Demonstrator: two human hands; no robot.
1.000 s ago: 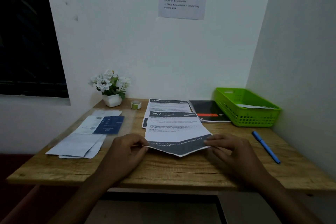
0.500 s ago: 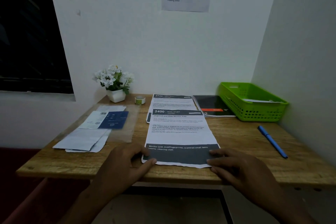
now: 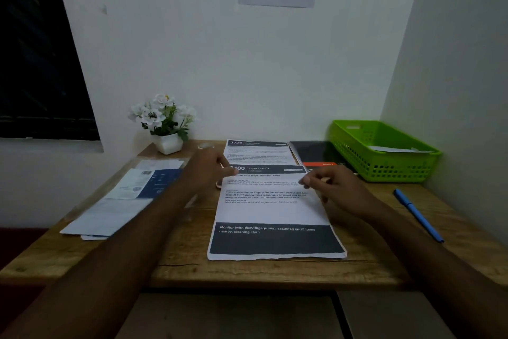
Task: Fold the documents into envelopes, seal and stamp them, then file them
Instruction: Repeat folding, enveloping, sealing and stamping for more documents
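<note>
Head view: green basket (image 3: 384, 171) holds white paper (image 3: 395, 149); left hand (image 3: 209, 171), right hand (image 3: 332, 187) at document (image 3: 272, 212), grip unclear.

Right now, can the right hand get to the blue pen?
Probably yes. The blue pen lies on the table to the right of the right hand, with nothing between them; the green basket sits farther back, out of the way.

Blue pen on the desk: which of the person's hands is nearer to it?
Right. The right hand is at the right edge of the document, left of the blue pen; the left hand is farther off, at its top-left corner.
</note>
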